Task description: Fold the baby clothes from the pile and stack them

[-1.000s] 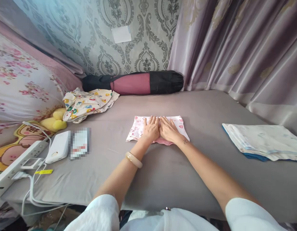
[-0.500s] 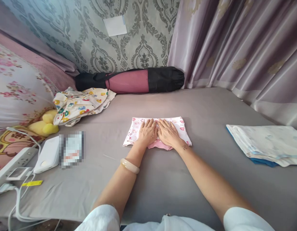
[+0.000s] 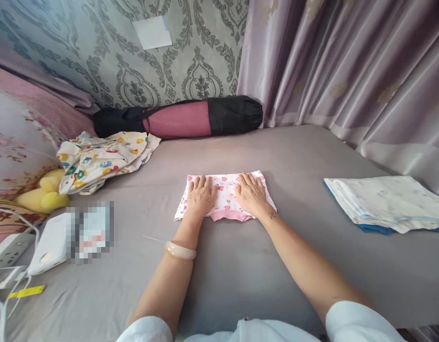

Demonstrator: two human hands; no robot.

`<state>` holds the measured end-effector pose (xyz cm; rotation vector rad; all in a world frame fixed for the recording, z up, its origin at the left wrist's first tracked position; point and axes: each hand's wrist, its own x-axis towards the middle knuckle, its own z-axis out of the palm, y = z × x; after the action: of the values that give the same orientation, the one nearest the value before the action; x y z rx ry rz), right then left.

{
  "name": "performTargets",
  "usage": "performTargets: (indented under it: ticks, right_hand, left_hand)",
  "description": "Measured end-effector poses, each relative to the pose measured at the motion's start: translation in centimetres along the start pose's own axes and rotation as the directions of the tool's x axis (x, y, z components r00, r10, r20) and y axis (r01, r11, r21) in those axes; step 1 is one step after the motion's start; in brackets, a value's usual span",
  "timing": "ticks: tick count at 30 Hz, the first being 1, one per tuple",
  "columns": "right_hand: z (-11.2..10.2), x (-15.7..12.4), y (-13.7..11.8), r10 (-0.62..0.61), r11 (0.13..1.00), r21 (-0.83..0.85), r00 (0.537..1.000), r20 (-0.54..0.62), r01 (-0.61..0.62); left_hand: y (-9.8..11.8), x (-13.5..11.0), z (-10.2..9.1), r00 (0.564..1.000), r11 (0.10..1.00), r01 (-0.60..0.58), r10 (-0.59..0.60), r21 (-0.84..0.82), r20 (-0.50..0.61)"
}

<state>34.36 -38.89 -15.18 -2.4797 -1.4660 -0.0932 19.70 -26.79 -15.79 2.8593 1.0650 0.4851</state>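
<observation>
A folded white garment with pink and red prints and a pink neckline (image 3: 227, 195) lies flat on the grey bed sheet (image 3: 240, 266). My left hand (image 3: 200, 195) rests palm down on its left part, fingers stretched out. On its right part lies my right hand (image 3: 252, 194), also flat with the fingers spread. The printed middle of the cloth shows between the two hands. A pale bangle (image 3: 180, 250) sits on my left wrist.
To the right is a stack of folded clothes (image 3: 390, 202). A crumpled printed garment (image 3: 105, 159) lies at left, near a yellow plush toy (image 3: 44, 192), a white power bank (image 3: 51, 244) and a power strip (image 3: 9, 251). A rolled mat in a bag (image 3: 180, 118) lies by the wall.
My hands have slid apart across the garment, from nearly touching at its middle out towards its left and right sides. The whole view has shifted slightly.
</observation>
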Motion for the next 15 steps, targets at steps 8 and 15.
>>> performTargets:
  ticks: [8,15]
  right_hand:
    - [-0.3,0.1,1.3,0.128,0.992,-0.011,0.992,0.002,-0.128]
    - [-0.8,0.2,2.1,0.214,0.976,0.029,0.975,0.053,-0.216]
  left_hand:
    - [-1.2,-0.3,0.2,0.986,0.986,0.165,-0.164,-0.018,0.037]
    - [-2.2,-0.5,-0.3,0.982,0.982,0.188,-0.188,-0.011,0.008]
